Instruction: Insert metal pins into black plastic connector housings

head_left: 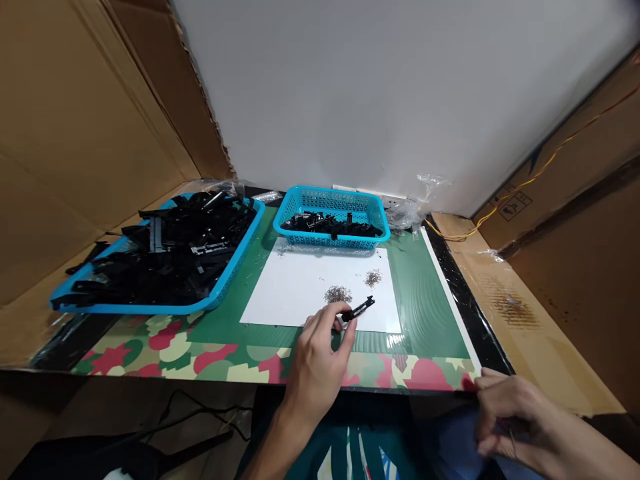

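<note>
My left hand point(320, 353) is closed in a pinch on a small, narrow black plastic part point(361, 308), held over the front of a white sheet point(280, 293). Just beyond those fingertips lies a pile of tiny metal pieces point(339, 294), and a smaller brownish pile point(373, 278) is farther back to the right. Down at the table's front right corner is my right hand point(515, 410), its fingers curled together. A thin, shiny sliver shows by its palm, too blurred to name.
A large blue tray point(233, 267) heaped with black plastic parts point(175, 247) stands left. Behind the sheet sits a smaller blue basket point(330, 241) with similar parts. Cardboard walls point(575, 267) flank the table; a yellow wire point(485, 219) runs along the right one.
</note>
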{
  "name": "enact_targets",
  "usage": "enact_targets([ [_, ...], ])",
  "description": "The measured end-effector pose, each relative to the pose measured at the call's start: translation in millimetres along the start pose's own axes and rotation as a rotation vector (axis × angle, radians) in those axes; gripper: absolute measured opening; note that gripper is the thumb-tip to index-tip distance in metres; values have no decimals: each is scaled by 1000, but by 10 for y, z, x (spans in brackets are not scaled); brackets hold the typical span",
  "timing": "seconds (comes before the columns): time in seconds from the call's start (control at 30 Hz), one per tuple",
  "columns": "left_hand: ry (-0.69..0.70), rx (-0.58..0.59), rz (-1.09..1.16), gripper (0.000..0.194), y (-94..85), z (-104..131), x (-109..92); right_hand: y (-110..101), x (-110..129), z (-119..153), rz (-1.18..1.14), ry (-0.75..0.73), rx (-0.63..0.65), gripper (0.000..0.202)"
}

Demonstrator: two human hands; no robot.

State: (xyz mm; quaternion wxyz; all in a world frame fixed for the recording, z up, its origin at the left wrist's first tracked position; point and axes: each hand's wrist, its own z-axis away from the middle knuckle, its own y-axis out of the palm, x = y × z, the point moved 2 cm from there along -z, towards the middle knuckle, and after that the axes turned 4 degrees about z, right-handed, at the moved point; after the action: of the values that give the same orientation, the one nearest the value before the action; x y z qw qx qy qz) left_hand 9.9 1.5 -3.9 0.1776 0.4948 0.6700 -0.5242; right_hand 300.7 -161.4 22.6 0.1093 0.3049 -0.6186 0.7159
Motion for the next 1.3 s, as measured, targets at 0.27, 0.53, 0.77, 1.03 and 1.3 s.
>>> enact_targets([
  [0.27,-59,-3,82,16,-76,-1,5,-68,160,-896,81,123,-101,28],
  [0.53,-18,-7,191,14,-212,-206,-58,-424,432,-1785,-68,-93,-99,47],
  [0.77,167,-27,87,14,-411,-568,-87,-379,267,-2316,-155,-193,-310,33],
  [1.03,183,11,-291,17,-642,-1642,53,-22,-156,-2348,102,-205,-559,23],
  [1.3,180,182,-426,13,-415,-2167,234,-21,-186,-2337,275,-220,-618,26],
])
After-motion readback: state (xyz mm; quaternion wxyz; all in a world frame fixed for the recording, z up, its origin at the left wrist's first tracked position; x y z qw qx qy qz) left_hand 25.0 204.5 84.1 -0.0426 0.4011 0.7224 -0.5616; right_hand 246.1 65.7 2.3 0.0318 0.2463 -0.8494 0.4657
